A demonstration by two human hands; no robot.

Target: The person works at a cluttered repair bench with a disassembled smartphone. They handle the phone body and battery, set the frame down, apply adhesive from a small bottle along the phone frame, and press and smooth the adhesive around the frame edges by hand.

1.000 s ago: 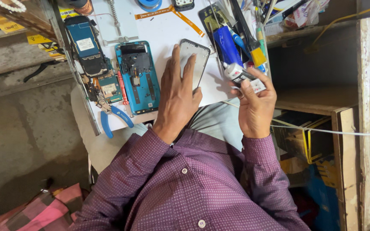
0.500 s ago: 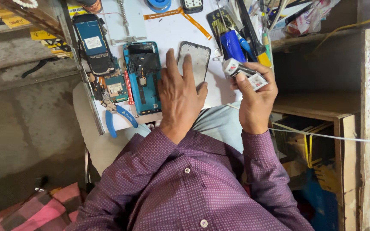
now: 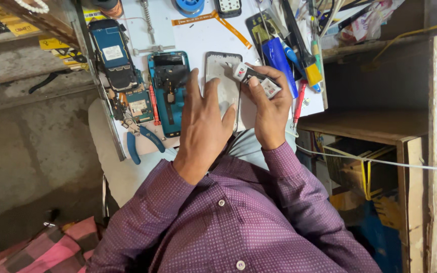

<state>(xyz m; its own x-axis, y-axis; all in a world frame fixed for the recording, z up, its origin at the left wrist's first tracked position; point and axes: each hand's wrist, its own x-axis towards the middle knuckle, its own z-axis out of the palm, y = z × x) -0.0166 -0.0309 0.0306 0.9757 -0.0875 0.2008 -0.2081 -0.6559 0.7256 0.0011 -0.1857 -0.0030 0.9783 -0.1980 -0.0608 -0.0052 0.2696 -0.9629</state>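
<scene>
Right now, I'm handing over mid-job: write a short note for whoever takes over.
Left hand: flat, fingers spread, pressing the grey phone panel on the white work mat.
Right hand: gripping a small white tube at the panel's right edge.
Nearby: opened teal phone frame, blue-handled pliers.
Done: phone opened.
Left: panel not yet fitted to any frame.

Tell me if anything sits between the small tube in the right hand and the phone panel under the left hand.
Nothing visible does. The right hand holds the small tube right at the edge of the phone panel, which the left hand presses flat on the white worktop.
</scene>
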